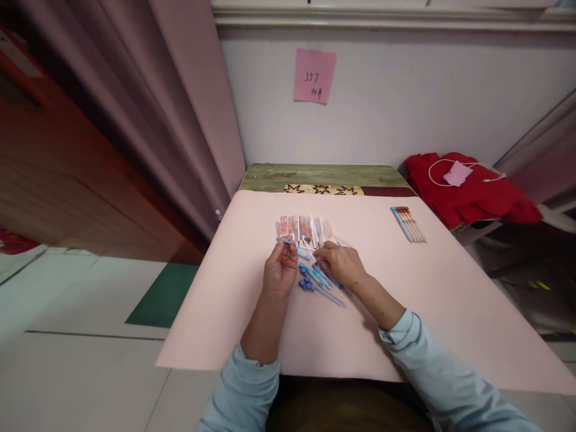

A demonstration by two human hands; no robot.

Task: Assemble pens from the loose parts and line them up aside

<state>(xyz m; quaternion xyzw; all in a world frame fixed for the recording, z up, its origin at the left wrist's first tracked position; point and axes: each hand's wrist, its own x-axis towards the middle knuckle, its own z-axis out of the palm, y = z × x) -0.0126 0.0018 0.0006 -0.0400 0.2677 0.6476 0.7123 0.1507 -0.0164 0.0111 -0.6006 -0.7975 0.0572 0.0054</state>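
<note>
My left hand (281,270) is closed, palm turned up, pinching a small light-blue pen part (284,240) with an open round end. Close beside it, my right hand (339,263) has its fingers pinched on a thin white stick that looks like a pen refill (308,248); the fingertips partly hide it. Below and between the hands lie several blue pen parts (320,277), dark-blue small caps (306,283) and a pale violet pen barrel (332,297). Just beyond the hands is a row of pink patterned and white pen parts (299,228).
A pale pink sheet (225,288) covers most of the table. Several assembled pens (407,225), one blue and others brown-topped, lie side by side at the right. Red cloth (477,192) with a white cable stands beyond the right edge. A pink note (314,76) hangs on the wall.
</note>
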